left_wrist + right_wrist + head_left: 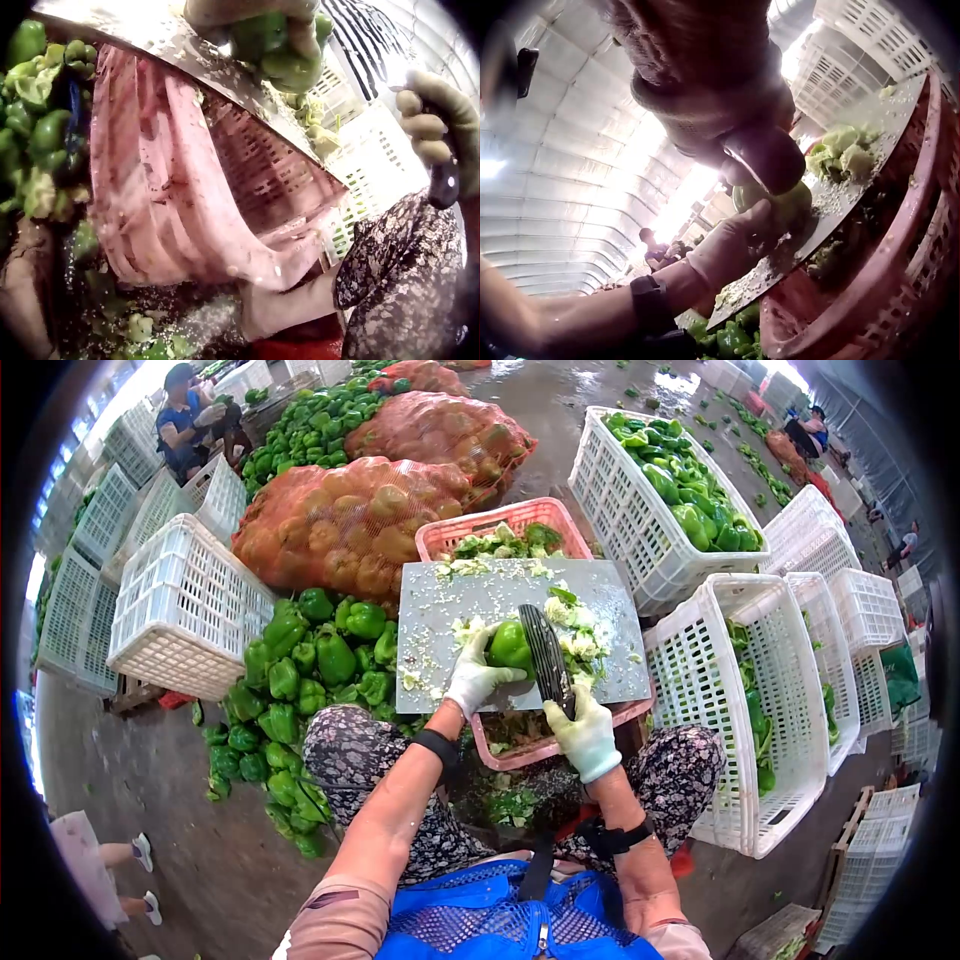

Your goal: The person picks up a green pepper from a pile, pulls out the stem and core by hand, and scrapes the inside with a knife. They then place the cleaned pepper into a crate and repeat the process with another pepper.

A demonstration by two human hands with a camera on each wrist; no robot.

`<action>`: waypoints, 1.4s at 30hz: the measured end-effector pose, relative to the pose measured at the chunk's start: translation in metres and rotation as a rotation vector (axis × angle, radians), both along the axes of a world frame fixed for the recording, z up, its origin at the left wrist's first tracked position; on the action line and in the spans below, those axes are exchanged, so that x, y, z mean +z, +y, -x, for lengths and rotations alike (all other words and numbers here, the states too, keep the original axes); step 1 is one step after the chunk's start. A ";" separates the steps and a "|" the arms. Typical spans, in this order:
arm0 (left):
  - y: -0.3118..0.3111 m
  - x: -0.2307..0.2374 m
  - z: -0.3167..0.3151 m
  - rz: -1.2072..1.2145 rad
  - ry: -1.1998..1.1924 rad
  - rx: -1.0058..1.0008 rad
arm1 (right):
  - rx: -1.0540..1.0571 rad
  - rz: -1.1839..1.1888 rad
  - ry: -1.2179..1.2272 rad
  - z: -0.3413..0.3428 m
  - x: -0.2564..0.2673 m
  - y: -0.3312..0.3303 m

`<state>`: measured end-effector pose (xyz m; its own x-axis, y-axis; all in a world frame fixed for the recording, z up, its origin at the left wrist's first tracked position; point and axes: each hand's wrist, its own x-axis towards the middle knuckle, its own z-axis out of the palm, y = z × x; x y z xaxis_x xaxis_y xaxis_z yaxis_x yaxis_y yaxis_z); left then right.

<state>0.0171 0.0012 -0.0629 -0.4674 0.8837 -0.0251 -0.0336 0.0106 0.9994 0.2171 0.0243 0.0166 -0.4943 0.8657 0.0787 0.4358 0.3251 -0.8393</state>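
Observation:
A green bell pepper [511, 647] rests on a grey metal board [430, 600], gripped at its left side by my gloved left hand [476, 675]. My gloved right hand [584, 735] holds a broad knife [543, 650] by its dark handle. The ridged blade stands right beside the pepper and overlaps its right edge in the head view. White pepper cores and seeds [580, 622] lie to the right of the blade, and loose seeds dot the board. In the left wrist view the pepper [262, 37] shows under the left fingers, and the knife handle [444, 184] pokes out below the right fist.
The board lies across a pink basket [500, 758] holding scraps. Whole peppers [300, 670] are heaped at left, below red mesh sacks [330, 525]. White crates stand at both sides, one [640, 550] full of peppers. Other people are farther off.

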 end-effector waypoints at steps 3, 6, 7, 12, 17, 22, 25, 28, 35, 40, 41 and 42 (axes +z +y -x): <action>0.000 -0.005 0.004 0.126 0.358 0.039 | 0.060 0.029 -0.096 -0.001 0.005 0.014; -0.004 0.018 0.007 0.231 0.292 -0.045 | 0.064 0.206 -0.216 0.006 0.013 0.025; -0.006 0.022 0.005 0.193 0.320 -0.015 | 0.066 0.173 -0.294 0.014 0.031 0.023; -0.005 0.011 0.008 0.207 0.566 -0.023 | 0.107 0.172 -0.628 0.041 0.017 0.024; -0.005 0.022 0.005 0.229 0.473 -0.054 | 0.043 0.205 -0.560 0.034 0.003 0.014; -0.004 0.010 0.001 0.170 0.476 0.000 | 0.068 0.166 -0.586 0.046 -0.005 0.025; 0.005 -0.004 0.007 0.044 0.065 0.006 | 0.122 0.230 -0.648 0.050 0.028 0.029; 0.010 0.022 0.002 0.164 0.062 -0.002 | 0.101 0.172 -0.592 0.043 0.002 0.031; 0.016 0.026 -0.004 0.239 0.191 0.103 | 0.107 0.161 -0.520 0.042 -0.019 0.038; 0.013 0.024 -0.013 0.112 0.136 0.165 | 0.099 0.350 -0.418 0.029 0.002 0.044; 0.016 0.018 -0.010 0.088 0.024 0.152 | 0.092 0.365 -0.387 0.025 0.002 0.047; 0.016 0.020 -0.009 0.069 -0.090 0.136 | 0.084 0.387 -0.358 0.024 0.005 0.048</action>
